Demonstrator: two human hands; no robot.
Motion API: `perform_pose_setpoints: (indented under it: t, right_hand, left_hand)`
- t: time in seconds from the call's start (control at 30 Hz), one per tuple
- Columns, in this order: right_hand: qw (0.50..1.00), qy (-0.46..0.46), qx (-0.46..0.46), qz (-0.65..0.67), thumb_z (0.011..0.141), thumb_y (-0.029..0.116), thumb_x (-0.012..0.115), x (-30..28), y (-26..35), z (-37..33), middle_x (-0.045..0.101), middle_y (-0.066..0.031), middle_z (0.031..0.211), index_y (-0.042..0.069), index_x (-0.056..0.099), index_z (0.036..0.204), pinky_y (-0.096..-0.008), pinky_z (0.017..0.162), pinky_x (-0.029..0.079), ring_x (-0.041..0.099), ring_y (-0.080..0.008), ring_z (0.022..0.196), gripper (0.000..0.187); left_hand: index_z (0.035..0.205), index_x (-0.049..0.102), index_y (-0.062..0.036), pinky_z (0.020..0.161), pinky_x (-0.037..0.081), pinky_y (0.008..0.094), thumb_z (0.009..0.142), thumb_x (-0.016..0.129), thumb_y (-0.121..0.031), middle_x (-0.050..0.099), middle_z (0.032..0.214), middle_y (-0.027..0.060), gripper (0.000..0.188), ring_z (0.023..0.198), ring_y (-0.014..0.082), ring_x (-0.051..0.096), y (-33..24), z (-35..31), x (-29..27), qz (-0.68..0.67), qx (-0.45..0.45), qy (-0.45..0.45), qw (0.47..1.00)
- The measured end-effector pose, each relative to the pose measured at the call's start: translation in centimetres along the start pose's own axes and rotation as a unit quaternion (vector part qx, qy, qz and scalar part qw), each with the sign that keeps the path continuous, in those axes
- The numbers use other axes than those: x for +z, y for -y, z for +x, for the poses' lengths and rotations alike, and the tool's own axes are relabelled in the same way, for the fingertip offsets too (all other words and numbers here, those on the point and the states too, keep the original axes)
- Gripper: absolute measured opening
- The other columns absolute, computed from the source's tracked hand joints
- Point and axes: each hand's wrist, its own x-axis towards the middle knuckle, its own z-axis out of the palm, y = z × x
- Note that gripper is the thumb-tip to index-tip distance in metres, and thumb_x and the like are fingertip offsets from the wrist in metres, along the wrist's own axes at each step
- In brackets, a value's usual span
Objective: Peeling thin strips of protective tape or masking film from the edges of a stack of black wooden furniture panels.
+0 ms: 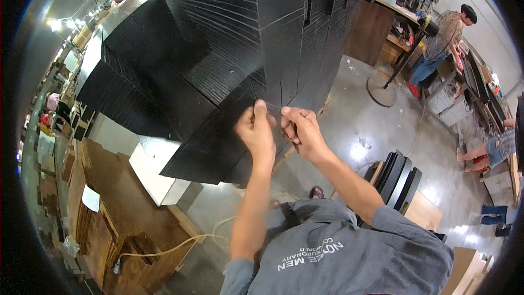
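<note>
In front of me stands a large stack of black boards [218, 22], its layered edges facing me. My left hand [256, 128] is closed, thumb up and fingers curled, close against the lower part of the stack. Beside it, a small gap away, my right hand [303, 131] makes a pinch with thumb and forefinger. Something very thin may run between the two hands, but it is too fine to make out. Whatever the fingers hold is hidden or too small to name.
Brown sheets [136, 186] and a white block [155, 169] lie at the lower left, with a yellow cord [164, 247] across. Black strips [396, 177] are stacked to my right. A pedestal fan [381, 92] and a person [442, 41] at a bench are farther right.
</note>
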Motion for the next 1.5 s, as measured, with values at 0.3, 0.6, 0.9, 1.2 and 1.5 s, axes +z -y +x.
perform_pose_setpoints:
  t: [0.3, 0.6, 0.9, 1.2, 1.5]
  right_hand:
    - [0.997, 0.024, -0.073, -0.020, 0.097, 0.033, 0.067, 2.4, 5.1, -2.1, 0.050, 0.0000, 0.052, 0.005, 0.062, 0.069, -0.0245, 0.042, 0.028, 0.038, -0.0071, 0.042, 0.040]
    - [0.981, 0.087, -0.173, 0.015, 0.097, 0.026, 0.067, 5.7, 10.3, -0.1, 0.053, 0.0002, 0.054, 0.002, 0.063, 0.070, -0.0232, 0.038, 0.027, 0.041, -0.0060, 0.042, 0.037]
    - [0.992, 0.033, -0.121, 0.028, 0.095, 0.018, 0.067, 5.8, 8.8, 0.9, 0.053, -0.0005, 0.054, 0.001, 0.064, 0.069, -0.0241, 0.037, 0.028, 0.042, -0.0059, 0.041, 0.031]
    - [0.991, 0.045, -0.123, 0.023, 0.096, 0.018, 0.066, 6.1, 8.7, 0.8, 0.053, -0.0004, 0.056, 0.002, 0.061, 0.070, -0.0250, 0.040, 0.027, 0.038, -0.0061, 0.041, 0.031]
    - [0.993, 0.001, -0.114, -0.006, 0.095, 0.024, 0.067, 2.8, 6.2, 0.6, 0.055, -0.0016, 0.059, -0.001, 0.063, 0.072, -0.0241, 0.039, 0.028, 0.042, -0.0057, 0.044, 0.034]
  left_hand:
    - [0.070, 0.064, -0.0040, 0.048, 0.039, 0.0241, 0.093, 0.068, -0.011, 0.061, 0.059, 0.0044, 0.025, 0.048, 0.0111, 0.053, -6.7, -1.1, 0.8, -0.087, 0.013, 0.032, 0.996]
    - [0.071, 0.067, 0.0021, 0.049, 0.041, 0.0261, 0.089, 0.067, -0.013, 0.062, 0.057, 0.0101, 0.024, 0.046, 0.0173, 0.056, -10.2, 0.3, 2.0, -0.183, -0.008, 0.007, 0.983]
    - [0.070, 0.066, 0.0026, 0.051, 0.040, 0.0266, 0.088, 0.069, -0.014, 0.062, 0.056, 0.0092, 0.025, 0.046, 0.0158, 0.056, -9.0, -0.1, 2.1, -0.167, -0.025, -0.053, 0.984]
    - [0.071, 0.065, 0.0038, 0.051, 0.039, 0.0259, 0.091, 0.067, -0.014, 0.064, 0.060, 0.0088, 0.027, 0.048, 0.0141, 0.055, -9.9, -0.4, 2.4, -0.135, 0.010, -0.071, 0.988]
    - [0.074, 0.066, 0.0010, 0.048, 0.040, 0.0258, 0.093, 0.068, -0.016, 0.060, 0.059, 0.0065, 0.026, 0.050, 0.0141, 0.054, -5.5, -1.4, 1.8, -0.093, -0.018, -0.037, 0.995]
